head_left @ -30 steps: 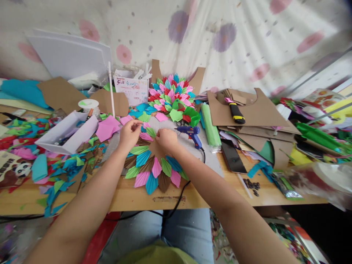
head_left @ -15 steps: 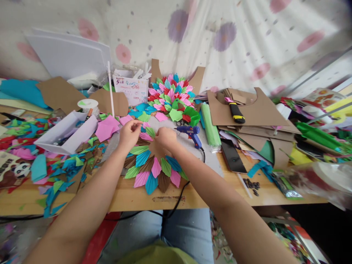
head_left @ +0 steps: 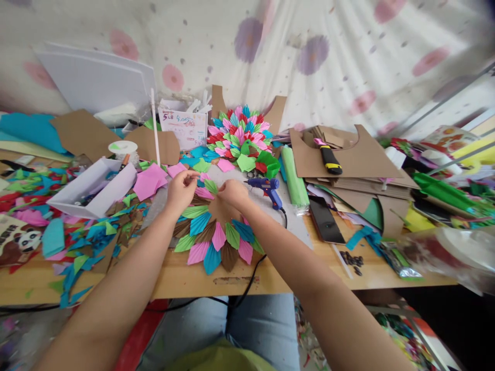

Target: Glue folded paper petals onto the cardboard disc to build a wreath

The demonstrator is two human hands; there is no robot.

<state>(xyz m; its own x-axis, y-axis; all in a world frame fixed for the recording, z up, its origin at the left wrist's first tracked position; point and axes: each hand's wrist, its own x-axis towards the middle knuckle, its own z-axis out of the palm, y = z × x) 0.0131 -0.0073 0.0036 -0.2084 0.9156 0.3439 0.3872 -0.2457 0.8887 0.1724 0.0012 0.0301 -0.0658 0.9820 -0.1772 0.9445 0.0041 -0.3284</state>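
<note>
Many pleated petals [head_left: 200, 222], sticks [head_left: 194, 106] in box [head_left: 183, 128]

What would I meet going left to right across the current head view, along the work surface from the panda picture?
Panda picture → white tray → left grip → right grip → glue gun → green roll → phone → clear bag.

Handwritten figures [head_left: 178, 119] mark the front of the white box [head_left: 184, 135]; two top ones begin with 5, the rest too faint. Left of and nearer than that box, a panda-printed packet [head_left: 15, 246] bears dark, unreadable characters [head_left: 8, 225].
</note>
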